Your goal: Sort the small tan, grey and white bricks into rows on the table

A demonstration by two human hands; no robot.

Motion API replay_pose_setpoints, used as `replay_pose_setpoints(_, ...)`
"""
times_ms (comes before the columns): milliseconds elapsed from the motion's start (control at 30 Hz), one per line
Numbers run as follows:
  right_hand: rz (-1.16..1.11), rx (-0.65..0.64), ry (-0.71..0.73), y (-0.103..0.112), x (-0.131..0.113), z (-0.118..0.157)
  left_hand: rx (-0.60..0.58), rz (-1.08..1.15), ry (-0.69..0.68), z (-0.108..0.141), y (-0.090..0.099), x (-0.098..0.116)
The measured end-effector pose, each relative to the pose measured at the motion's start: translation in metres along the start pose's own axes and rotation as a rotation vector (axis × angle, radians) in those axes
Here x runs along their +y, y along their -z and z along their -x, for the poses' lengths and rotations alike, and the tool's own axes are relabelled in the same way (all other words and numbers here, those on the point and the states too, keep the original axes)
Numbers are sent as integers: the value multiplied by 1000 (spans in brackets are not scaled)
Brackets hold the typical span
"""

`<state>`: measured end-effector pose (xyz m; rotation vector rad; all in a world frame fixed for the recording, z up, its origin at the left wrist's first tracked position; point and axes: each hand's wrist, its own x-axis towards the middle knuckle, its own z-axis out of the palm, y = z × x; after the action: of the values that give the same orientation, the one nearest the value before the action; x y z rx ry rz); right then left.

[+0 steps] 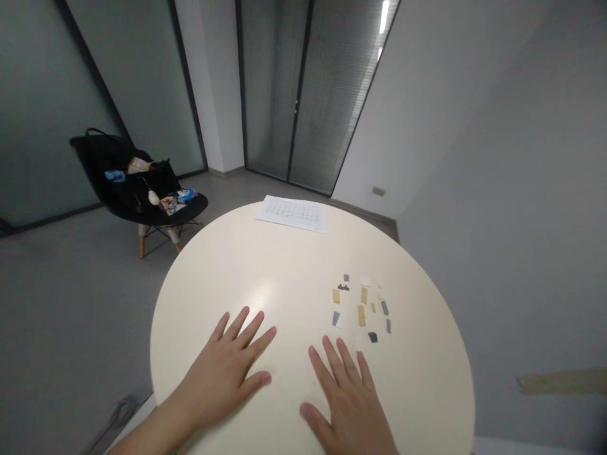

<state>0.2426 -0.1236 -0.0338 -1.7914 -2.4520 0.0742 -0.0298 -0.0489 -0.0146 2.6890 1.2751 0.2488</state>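
Note:
My left hand (227, 366) lies flat on the white round table (213, 265), fingers spread, holding nothing. To its right, my right hand (344, 395) is also flat with fingers apart and nothing in it. Just beyond the right fingertips lie several small loose pieces that look like toy building bricks. Among them are a dark piece (373, 337), a tan piece (361, 315), a grey-blue piece (336, 318), another tan piece (336, 296) and a dark grey notched piece (343, 287). A few white pieces nearby are hard to make out against the tabletop.
A printed sheet of paper (291, 213) lies at the table's far edge. Beyond the table at left stands a black chair (95, 170) with a bag and small items on it. A wall (497, 221) rises on the right, and a cable (121, 414) lies on the floor at lower left.

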Motion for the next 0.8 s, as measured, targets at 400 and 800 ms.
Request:
replay_pose_setpoints(400, 0, 11, 16, -1, 1, 1, -23, -23, -7, 0, -2, -1)
replay_pose_setpoints(800, -19, -18, -8, 2, -1, 2, -63, -6, 22, -1, 2, 2)
